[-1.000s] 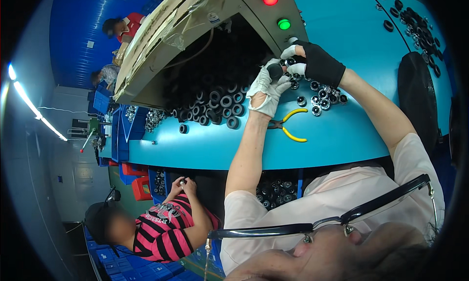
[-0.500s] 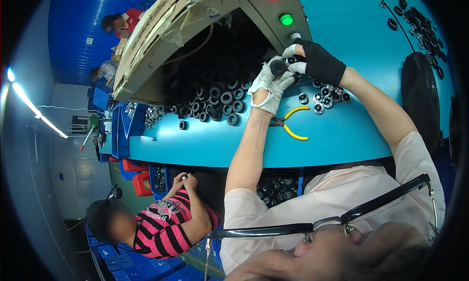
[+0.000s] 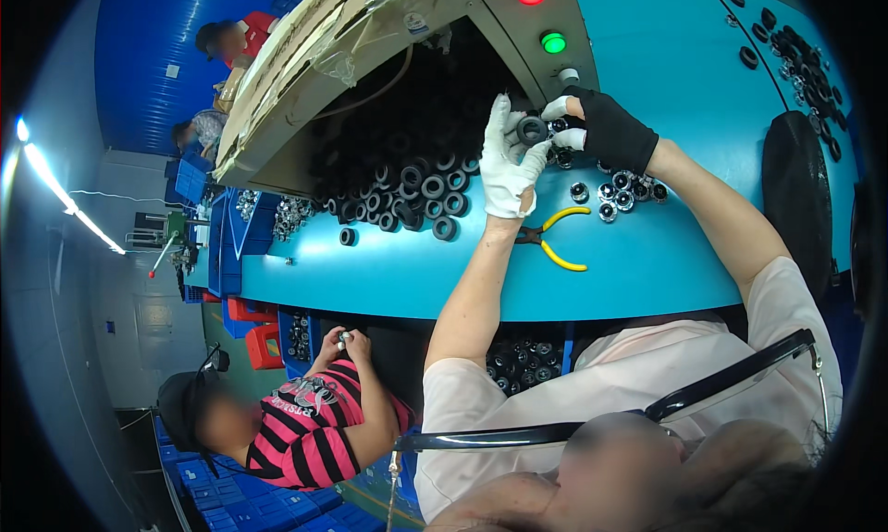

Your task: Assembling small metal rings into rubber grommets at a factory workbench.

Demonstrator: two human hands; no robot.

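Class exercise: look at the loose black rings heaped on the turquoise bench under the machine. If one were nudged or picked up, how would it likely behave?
The black rings are round and thick-walled, so one set on edge would probably roll. Most lie flat in the heap, so they seem stable that way. The left hand and right hand pinch one ring without visible bending; it is likely stiff and light.

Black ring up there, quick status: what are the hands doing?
Left hand and right hand both grip black ring. Yellow-handled pliers lie on blue table. Nothing blocking.
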